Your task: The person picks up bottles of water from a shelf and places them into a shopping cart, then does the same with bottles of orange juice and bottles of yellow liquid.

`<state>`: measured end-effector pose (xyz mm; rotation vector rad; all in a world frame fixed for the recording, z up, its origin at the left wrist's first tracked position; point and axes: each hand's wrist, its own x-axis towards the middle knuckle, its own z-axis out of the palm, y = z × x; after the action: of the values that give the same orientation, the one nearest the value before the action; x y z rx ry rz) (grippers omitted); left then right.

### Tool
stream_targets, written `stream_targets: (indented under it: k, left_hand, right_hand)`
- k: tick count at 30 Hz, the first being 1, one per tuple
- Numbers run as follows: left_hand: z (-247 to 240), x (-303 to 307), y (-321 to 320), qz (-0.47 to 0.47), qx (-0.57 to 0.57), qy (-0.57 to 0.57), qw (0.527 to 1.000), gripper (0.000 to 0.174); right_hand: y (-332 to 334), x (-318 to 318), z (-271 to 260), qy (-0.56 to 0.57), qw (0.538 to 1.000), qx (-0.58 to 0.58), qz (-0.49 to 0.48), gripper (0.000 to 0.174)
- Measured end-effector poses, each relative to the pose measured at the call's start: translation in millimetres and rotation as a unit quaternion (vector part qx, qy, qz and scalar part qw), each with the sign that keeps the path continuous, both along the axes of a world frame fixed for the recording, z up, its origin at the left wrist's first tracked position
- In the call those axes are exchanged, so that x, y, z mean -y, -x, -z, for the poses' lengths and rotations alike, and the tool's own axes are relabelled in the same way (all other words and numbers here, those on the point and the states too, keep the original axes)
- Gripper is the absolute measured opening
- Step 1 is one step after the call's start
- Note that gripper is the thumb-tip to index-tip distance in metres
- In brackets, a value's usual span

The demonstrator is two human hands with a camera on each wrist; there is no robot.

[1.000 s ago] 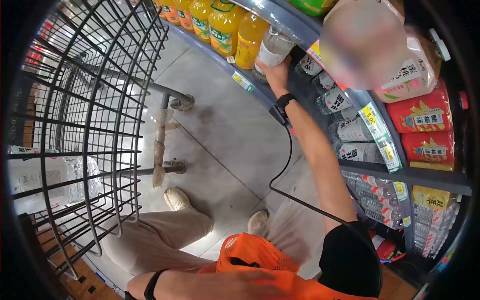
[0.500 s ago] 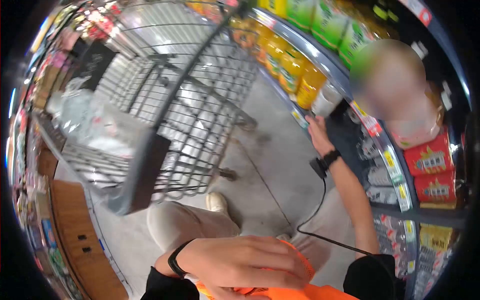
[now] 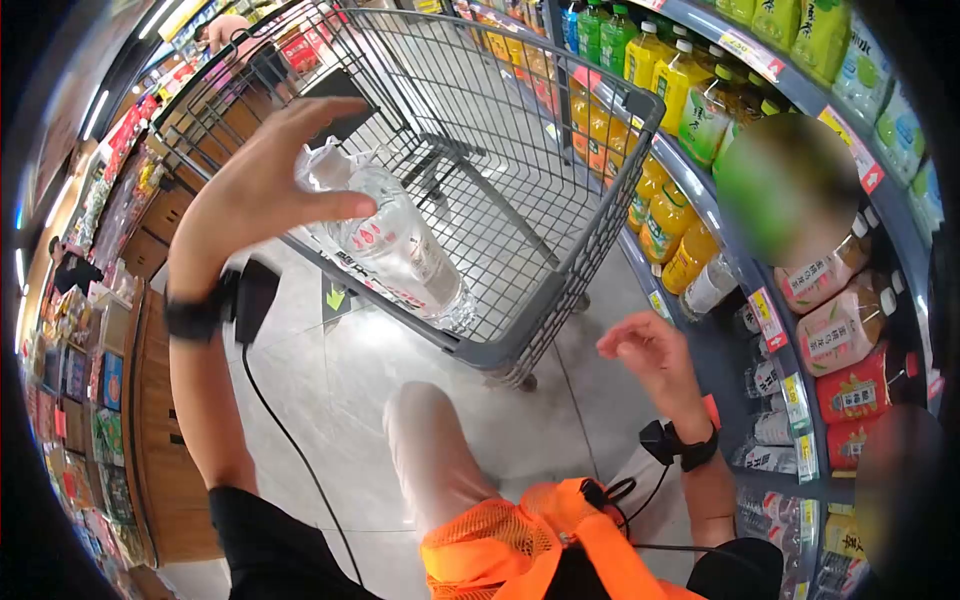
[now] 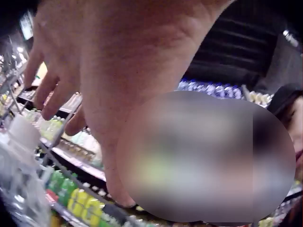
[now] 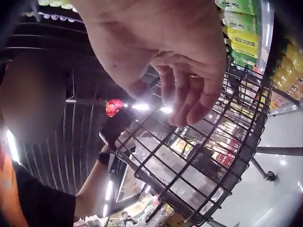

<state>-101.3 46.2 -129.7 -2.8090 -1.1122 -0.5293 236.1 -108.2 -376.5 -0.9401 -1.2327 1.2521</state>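
Note:
My left hand (image 3: 255,190) is raised over the near left side of the shopping cart (image 3: 480,352), thumb and fingers spread with nothing between them. Just beyond the thumb, large clear water bottles (image 3: 385,235) lie in the cart; in the left wrist view a white bottle cap (image 4: 23,130) shows beside that hand. My right hand (image 3: 650,365) hangs empty between the cart's near corner and the shelf, its fingers loosely bent. On the low shelf beside it, a clear bottle with a white label (image 3: 708,288) stands next to an orange juice bottle (image 3: 688,258).
Curved drink shelves (image 3: 770,320) line the right side, holding pink-labelled jugs (image 3: 835,335) and red packs (image 3: 850,395). Wooden display cabinets (image 3: 175,430) run along the left. A person in pink (image 3: 228,32) is far ahead. Cables hang from both wrists.
My right hand has let go of the white-labelled bottle on the shelf and drawn back. From in front of the orange vest, my left hand has risen over the cart. The head view has tilted up.

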Motion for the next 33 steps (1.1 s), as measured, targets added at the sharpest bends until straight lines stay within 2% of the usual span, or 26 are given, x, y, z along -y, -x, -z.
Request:
stream_targets:
  k: [1,2,3,5,6,8,10,13,14,16,18,19,23,24,26,27,29,30,32,33]
  left_hand:
    - [1,-19,-2,-0.005,-0.060,0.022,0.998,0.064]
    - [0,-31,-10,-0.075,-0.103,0.150,0.980,0.060]
    - [2,-44,-13,-0.065,-0.153,0.160,0.973,0.049]
    - [6,-57,-17,0.017,-0.101,0.212,0.972,0.036]
    - [0,-58,-22,0.009,-0.092,0.285,0.954,0.032]
    - [7,-69,-12,0.009,-0.077,0.254,0.964,0.035]
    - [12,-79,-8,-0.012,-0.096,0.220,0.971,0.042]
    - [20,-83,-10,0.025,-0.130,0.041,0.990,0.041]
    - [12,-85,-12,-0.012,-0.108,0.084,0.990,0.040]
    - [-4,-83,-16,-0.035,-0.054,0.086,0.994,0.035]
    - [-19,-71,-19,-0.027,-0.019,0.043,0.999,0.052]
    - [-27,-66,-19,-0.011,-0.018,0.037,0.999,0.051]
    - [-107,-106,-12,-0.087,-0.113,-0.051,0.988,0.034]
    - [-109,-103,-15,0.038,0.092,-0.168,0.981,0.030]
    - [-130,-86,-28,0.041,0.091,-0.210,0.973,0.029]
    - [-138,-73,-36,0.039,0.081,-0.217,0.972,0.029]
    - [-154,-42,-52,0.055,0.063,-0.230,0.970,0.029]
    - [-158,-26,-62,0.065,0.052,-0.231,0.969,0.030]
    - [-163,7,-82,0.086,0.028,-0.230,0.969,0.032]
    - [-165,23,-93,0.097,0.014,-0.226,0.969,0.033]
  right_hand:
    - [8,2,2,-0.003,1.000,0.007,0.011,0.016]
    - [16,3,5,-0.008,1.000,0.014,0.024,0.017]
    - [23,5,10,-0.007,1.000,0.022,0.019,0.019]
    - [31,11,22,-0.007,0.998,0.051,0.022,0.021]
    - [33,10,27,-0.006,0.999,0.032,0.025,0.022]
    - [44,9,43,0.002,1.000,-0.020,0.016,0.023]
    - [51,4,57,0.009,1.000,-0.006,0.002,0.022]
    - [54,-3,65,0.032,0.999,0.023,-0.020,0.022]
    - [57,-2,68,0.043,0.998,0.031,-0.030,0.022]
    - [60,0,79,0.075,0.996,0.016,-0.036,0.020]
    - [60,-2,90,0.094,0.994,0.019,-0.047,0.019]
    - [60,-3,96,0.099,0.993,0.029,-0.057,0.018]
    - [68,0,79,0.078,0.995,0.001,-0.066,0.013]
    - [69,5,72,0.068,0.996,0.007,-0.061,0.013]
    - [65,16,56,0.047,0.998,0.021,-0.046,0.012]
    - [63,25,46,-0.021,0.999,0.036,0.024,0.012]
    - [57,46,15,-0.163,0.970,0.071,0.165,0.013]
    - [54,55,-12,-0.255,0.946,0.020,0.201,0.023]
    - [43,67,-81,-0.407,0.878,0.045,0.247,0.037]
    - [31,70,-110,-0.451,0.855,0.092,0.239,0.057]
